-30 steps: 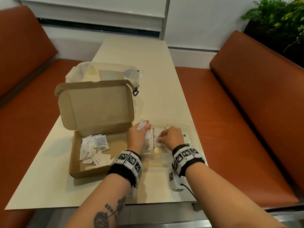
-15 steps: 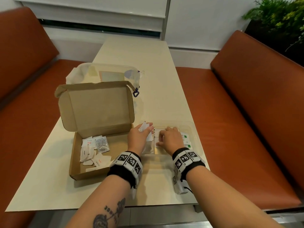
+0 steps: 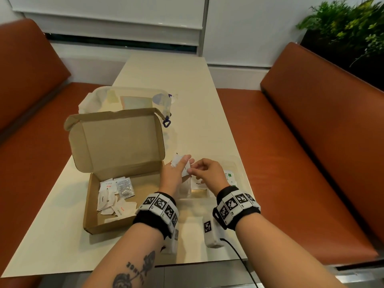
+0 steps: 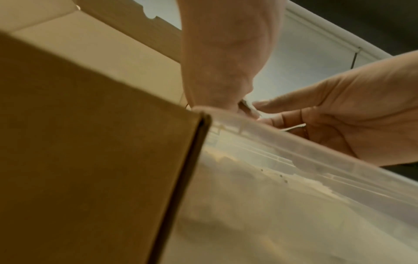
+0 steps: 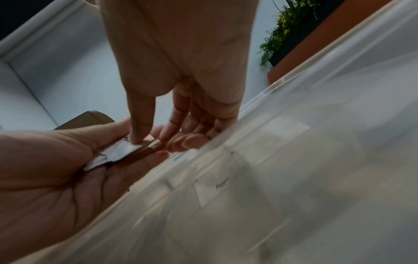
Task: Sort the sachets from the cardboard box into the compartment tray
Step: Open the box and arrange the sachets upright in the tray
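Note:
The open cardboard box (image 3: 122,142) sits left of centre with several loose white sachets (image 3: 113,196) on its floor. Right of it lies the clear compartment tray (image 3: 239,166), with a pepper sachet (image 3: 200,183) and green-marked sachets (image 3: 229,177) in its compartments. My left hand (image 3: 182,163) hovers over the tray's left end and holds a small stack of white sachets (image 3: 177,161). My right hand (image 3: 193,171) meets it and pinches one sachet (image 5: 120,151) of that stack, with its thumb (image 5: 140,132) on top. The left wrist view shows the box wall (image 4: 90,142) and tray rim (image 4: 294,151) from close up.
A clear plastic pouch (image 3: 128,98) with a blue clip (image 3: 167,123) lies behind the box. Orange benches (image 3: 311,142) flank the cream table (image 3: 166,69). A plant (image 3: 349,21) stands at the back right. The table's front edge is near my forearms.
My right hand has risen out of the tray and moved left to the sachets in my left hand. The left hand has stayed over the tray's left end.

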Motion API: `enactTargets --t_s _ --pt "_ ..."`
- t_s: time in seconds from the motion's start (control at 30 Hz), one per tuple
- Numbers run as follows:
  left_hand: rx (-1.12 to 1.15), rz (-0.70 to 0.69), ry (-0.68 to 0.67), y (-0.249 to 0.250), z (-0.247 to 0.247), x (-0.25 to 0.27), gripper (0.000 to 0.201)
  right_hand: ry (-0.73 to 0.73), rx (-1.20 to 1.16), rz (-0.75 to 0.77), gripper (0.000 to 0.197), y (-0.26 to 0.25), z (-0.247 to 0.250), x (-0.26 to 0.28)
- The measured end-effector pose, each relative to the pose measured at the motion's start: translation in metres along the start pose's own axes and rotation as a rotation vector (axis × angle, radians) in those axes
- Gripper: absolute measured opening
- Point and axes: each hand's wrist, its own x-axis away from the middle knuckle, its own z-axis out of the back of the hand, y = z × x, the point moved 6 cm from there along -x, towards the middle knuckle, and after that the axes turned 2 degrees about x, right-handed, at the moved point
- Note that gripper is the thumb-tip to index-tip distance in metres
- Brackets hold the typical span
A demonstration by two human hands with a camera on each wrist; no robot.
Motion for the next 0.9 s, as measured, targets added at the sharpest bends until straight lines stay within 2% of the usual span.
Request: enactTargets --t_s 0.2,0.33,0.4,0.5,0.67,0.9 --pt "-0.039 0.014 -0.05 -0.005 -0.005 0.003 0.026 -0.059 -0.044 -0.053 0.012 0.006 0.003 0.001" --pt "0.055 0.061 0.024 -0.006 -0.001 0.002 0.024 -0.001 -0.148 -0.063 0.013 0.004 0.013 -0.001" --pt "0.078 0.038 0.069 -0.005 0.002 0.001 0.025 0.038 -0.117 -0.041 0.011 0.002 0.021 -0.002" --pt "-0.044 -0.035 0.076 -0.001 0.005 -0.001 0.024 0.057 0.019 0.02 0.002 -0.002 0.032 -0.005" --pt "-0.377 -0.106 0.022 -0.003 0.006 -0.004 0.014 0.028 0.127 0.075 0.002 -0.009 0.038 -0.01" --pt "-0.345 -0.094 0.034 -0.007 0.009 -0.005 0.004 -0.011 0.181 0.068 0.008 -0.004 0.031 -0.01"
